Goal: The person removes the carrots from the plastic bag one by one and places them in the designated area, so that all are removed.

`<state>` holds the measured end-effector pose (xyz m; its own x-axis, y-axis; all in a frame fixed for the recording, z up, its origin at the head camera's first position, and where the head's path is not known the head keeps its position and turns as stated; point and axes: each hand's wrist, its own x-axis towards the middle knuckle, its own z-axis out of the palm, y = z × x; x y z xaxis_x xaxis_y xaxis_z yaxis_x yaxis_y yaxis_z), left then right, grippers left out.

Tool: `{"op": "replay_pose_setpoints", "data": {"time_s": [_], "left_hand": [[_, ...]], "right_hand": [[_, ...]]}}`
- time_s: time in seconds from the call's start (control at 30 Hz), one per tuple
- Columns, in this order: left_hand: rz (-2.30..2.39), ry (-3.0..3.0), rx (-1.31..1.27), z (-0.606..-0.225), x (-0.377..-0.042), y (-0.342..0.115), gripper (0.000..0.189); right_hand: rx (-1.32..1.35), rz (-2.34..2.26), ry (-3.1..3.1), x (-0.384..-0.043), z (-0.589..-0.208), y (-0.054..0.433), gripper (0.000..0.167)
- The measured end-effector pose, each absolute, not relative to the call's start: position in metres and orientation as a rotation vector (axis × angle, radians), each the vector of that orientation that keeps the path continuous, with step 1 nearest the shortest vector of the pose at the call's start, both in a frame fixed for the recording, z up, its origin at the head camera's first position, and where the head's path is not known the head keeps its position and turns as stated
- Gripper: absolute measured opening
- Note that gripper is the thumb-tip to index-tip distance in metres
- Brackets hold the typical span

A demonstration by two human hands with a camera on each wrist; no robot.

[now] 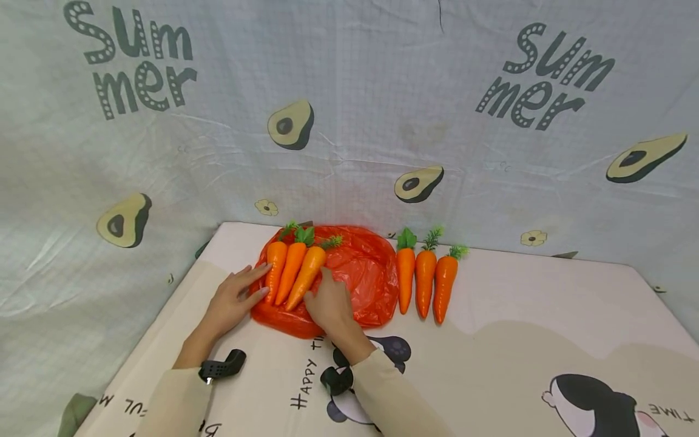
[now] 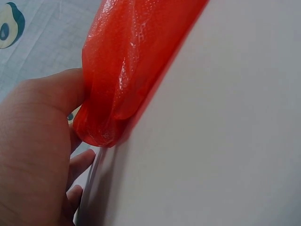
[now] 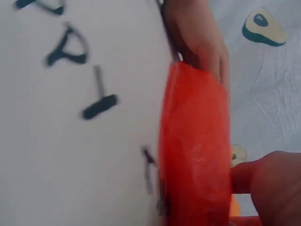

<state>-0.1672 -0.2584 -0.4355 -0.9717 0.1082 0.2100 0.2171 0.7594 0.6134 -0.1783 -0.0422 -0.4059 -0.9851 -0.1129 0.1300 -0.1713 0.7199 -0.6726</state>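
Observation:
Three carrots with green tops, a left one [image 1: 275, 273], a middle one [image 1: 290, 273] and a right one [image 1: 307, 278], lie side by side in an opened red plastic bag [image 1: 363, 279]. My left hand [image 1: 232, 300] rests at the bag's left edge, its fingertips touching the left carrot. In the left wrist view, the thumb of that hand [image 2: 42, 117] lies against the bag [image 2: 127, 61]. Against the right carrot's right side is my right hand [image 1: 332, 303], thumb and forefinger apart; its other fingers are hidden. The right wrist view shows this hand [image 3: 277, 188] partly, beside the bag's wall [image 3: 195, 150].
Three more carrots [image 1: 426, 282] lie in a row on the table, just right of the bag. The white table [image 1: 519, 297] has printed cartoons and letters. Behind it hangs a pale curtain [image 1: 349, 85] with avocado prints. A black device [image 1: 222, 367] is strapped to my left wrist.

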Motion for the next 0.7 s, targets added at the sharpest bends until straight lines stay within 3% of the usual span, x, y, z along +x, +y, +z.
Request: {"op": "replay_pose_setpoints", "data": {"time_s": [0.7], "left_hand": [[-0.994, -2.78, -0.264, -0.436, -0.167, -0.257, 0.054]], "right_hand": [[0.1, 1.189, -2.899, -0.181, -0.409, -0.06, 0.084]]}}
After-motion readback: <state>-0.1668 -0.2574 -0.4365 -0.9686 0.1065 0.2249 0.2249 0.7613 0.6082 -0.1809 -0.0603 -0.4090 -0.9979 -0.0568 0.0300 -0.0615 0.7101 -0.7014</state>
